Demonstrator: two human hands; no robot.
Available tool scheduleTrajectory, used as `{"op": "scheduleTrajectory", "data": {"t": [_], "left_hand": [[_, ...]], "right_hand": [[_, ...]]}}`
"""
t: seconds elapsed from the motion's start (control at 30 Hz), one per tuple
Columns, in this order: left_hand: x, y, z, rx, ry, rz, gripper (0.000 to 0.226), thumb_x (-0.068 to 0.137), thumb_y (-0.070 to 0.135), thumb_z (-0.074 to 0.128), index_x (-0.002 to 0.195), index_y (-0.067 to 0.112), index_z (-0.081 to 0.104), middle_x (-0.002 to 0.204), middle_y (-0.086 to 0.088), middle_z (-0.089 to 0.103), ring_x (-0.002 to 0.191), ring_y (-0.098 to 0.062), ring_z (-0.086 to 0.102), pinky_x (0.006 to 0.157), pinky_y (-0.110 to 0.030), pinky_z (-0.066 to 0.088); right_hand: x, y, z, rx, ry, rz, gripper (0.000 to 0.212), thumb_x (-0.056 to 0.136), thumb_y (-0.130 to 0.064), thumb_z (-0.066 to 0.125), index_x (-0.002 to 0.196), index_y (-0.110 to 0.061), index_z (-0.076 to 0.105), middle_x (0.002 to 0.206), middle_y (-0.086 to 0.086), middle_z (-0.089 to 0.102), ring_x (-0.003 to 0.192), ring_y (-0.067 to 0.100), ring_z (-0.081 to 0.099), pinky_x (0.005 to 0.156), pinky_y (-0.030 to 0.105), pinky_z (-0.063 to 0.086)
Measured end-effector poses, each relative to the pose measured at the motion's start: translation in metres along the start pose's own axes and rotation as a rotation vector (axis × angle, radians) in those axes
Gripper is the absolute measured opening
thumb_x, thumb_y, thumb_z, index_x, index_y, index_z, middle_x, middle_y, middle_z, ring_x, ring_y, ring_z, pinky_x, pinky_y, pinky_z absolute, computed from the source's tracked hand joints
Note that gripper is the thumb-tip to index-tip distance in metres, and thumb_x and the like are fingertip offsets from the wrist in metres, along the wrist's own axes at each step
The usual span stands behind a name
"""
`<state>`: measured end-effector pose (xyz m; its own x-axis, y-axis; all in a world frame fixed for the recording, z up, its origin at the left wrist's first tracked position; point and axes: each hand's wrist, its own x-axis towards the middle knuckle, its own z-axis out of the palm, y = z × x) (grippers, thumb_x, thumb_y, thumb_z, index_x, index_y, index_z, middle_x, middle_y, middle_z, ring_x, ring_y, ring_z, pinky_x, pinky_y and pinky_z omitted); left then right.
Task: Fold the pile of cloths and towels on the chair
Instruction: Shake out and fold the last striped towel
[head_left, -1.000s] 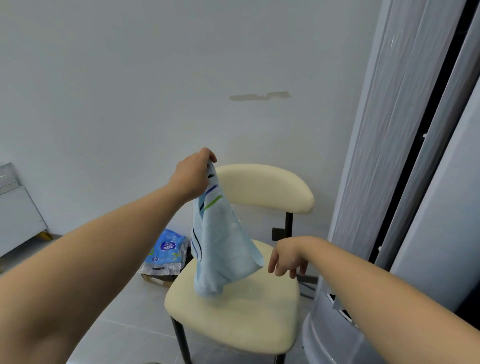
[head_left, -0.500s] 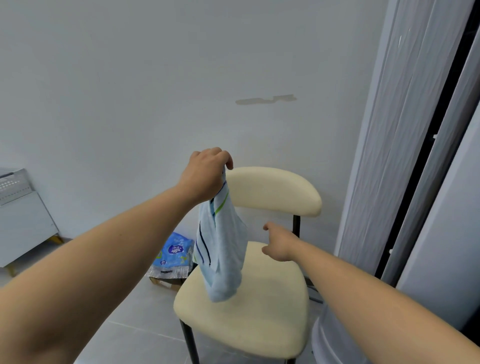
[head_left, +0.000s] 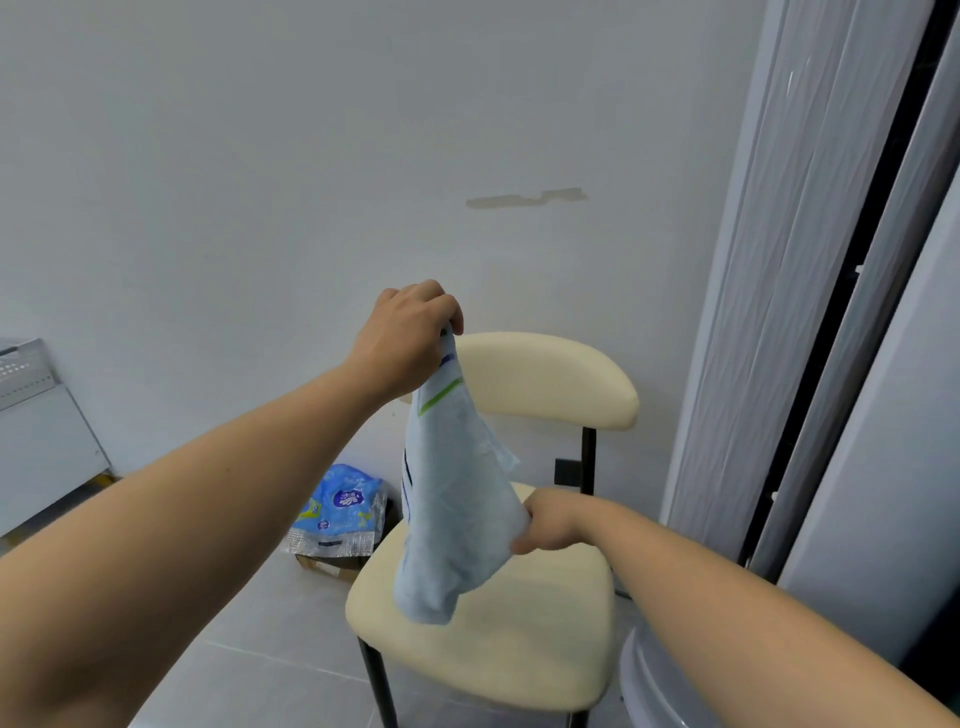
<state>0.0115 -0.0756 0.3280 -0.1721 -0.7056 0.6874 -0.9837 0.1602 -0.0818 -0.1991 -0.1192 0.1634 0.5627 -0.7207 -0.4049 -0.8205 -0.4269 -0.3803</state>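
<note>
Light-blue towel (head_left: 457, 519) hangs over the seat of the cream chair (head_left: 519, 644). Its top corner is clamped in the curled fingers of the left hand (head_left: 405, 338). At its lower right edge the right hand (head_left: 556, 522) pinches it, thumb in front, the other fingers hidden behind the cloth.

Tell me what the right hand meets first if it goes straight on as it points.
The light blue striped towel hanging from the left hand; the right hand points leftward at its lower edge and seems to touch it, though depth is unclear.
</note>
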Motion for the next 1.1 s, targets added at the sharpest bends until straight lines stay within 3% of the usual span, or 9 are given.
{"op": "scheduleTrajectory", "data": {"t": [0.17,0.27,0.4,0.57,0.67,0.8,0.93,1.03,1.1], "left_hand": [[-0.005,-0.017,-0.007,0.063,-0.009,-0.121,0.028,0.081,0.002,0.055,0.099,0.018,0.069,0.108,-0.004,0.061,0.097,-0.028,0.057,0.084,-0.036,0.038],[-0.013,-0.037,-0.009,0.051,-0.031,-0.274,0.026,0.083,0.002,0.054,0.1,0.015,0.069,0.108,-0.009,0.059,0.1,-0.032,0.057,0.082,-0.04,0.045],[-0.028,-0.068,-0.007,0.019,-0.066,-0.531,0.028,0.086,0.0,0.049,0.1,0.013,0.069,0.108,-0.012,0.058,0.102,-0.034,0.057,0.086,-0.044,0.049],[-0.051,-0.086,0.004,-0.13,-0.096,-0.761,0.029,0.081,-0.003,0.051,0.098,0.007,0.072,0.104,-0.017,0.07,0.095,-0.035,0.062,0.079,-0.036,0.05],[-0.061,-0.085,0.012,-0.2,-0.123,-0.83,0.03,0.083,-0.003,0.048,0.099,0.005,0.072,0.103,-0.016,0.071,0.091,-0.03,0.06,0.075,-0.032,0.046],[-0.066,-0.081,0.014,-0.254,-0.123,-0.871,0.03,0.082,-0.004,0.047,0.097,0.005,0.072,0.101,-0.016,0.07,0.087,-0.029,0.057,0.073,-0.031,0.043],[-0.071,-0.079,0.011,-0.283,-0.118,-0.896,0.027,0.081,-0.004,0.047,0.092,0.005,0.071,0.097,-0.017,0.07,0.091,-0.034,0.062,0.073,-0.031,0.048],[-0.075,-0.077,0.008,-0.311,-0.153,-0.936,0.023,0.079,-0.004,0.049,0.087,0.0,0.07,0.089,-0.019,0.071,0.087,-0.036,0.066,0.076,-0.039,0.057],[-0.078,-0.077,0.006,-0.36,-0.167,-0.964,0.024,0.079,-0.004,0.047,0.084,-0.005,0.07,0.083,-0.02,0.072,0.084,-0.036,0.069,0.079,-0.044,0.059]], "right_hand": [[-0.002,0.007,-0.007,-0.072,-0.07,0.02,0.023,0.09,-0.04,0.063,0.087,-0.017,0.063,0.08,-0.002,0.057,0.068,0.015,0.053,0.066,0.029,0.049],[-0.009,0.009,-0.033,-0.158,0.002,0.038,0.042,0.096,-0.05,0.052,0.069,-0.018,0.051,0.072,0.0,0.052,0.063,0.017,0.051,0.06,0.029,0.047],[-0.025,0.007,-0.088,-0.246,0.209,0.065,0.046,0.103,-0.049,0.037,0.085,-0.012,0.056,0.087,0.008,0.056,0.078,0.025,0.055,0.07,0.034,0.047],[-0.036,-0.006,-0.158,-0.376,0.529,0.039,0.043,0.101,-0.045,0.04,0.105,-0.012,0.068,0.11,0.013,0.065,0.097,0.031,0.058,0.08,0.033,0.043],[-0.047,-0.019,-0.18,-0.394,0.619,0.056,0.027,0.095,-0.046,0.047,0.088,-0.022,0.059,0.093,0.003,0.059,0.087,0.027,0.053,0.075,0.033,0.045],[-0.06,-0.027,-0.189,-0.447,0.615,0.107,0.032,0.09,-0.04,0.055,0.07,-0.015,0.052,0.077,-0.003,0.051,0.082,0.026,0.055,0.07,0.032,0.044],[-0.067,-0.028,-0.183,-0.418,0.651,0.107,0.027,0.085,-0.034,0.057,0.066,-0.016,0.051,0.073,-0.002,0.051,0.077,0.027,0.056,0.064,0.029,0.042],[-0.069,-0.029,-0.177,-0.34,0.638,0.086,0.026,0.082,-0.029,0.057,0.061,-0.015,0.052,0.067,0.002,0.052,0.066,0.025,0.053,0.054,0.027,0.037],[-0.071,-0.032,-0.175,-0.318,0.669,0.069,0.025,0.083,-0.027,0.057,0.061,-0.015,0.052,0.068,0.002,0.052,0.069,0.027,0.055,0.055,0.027,0.038]]}}
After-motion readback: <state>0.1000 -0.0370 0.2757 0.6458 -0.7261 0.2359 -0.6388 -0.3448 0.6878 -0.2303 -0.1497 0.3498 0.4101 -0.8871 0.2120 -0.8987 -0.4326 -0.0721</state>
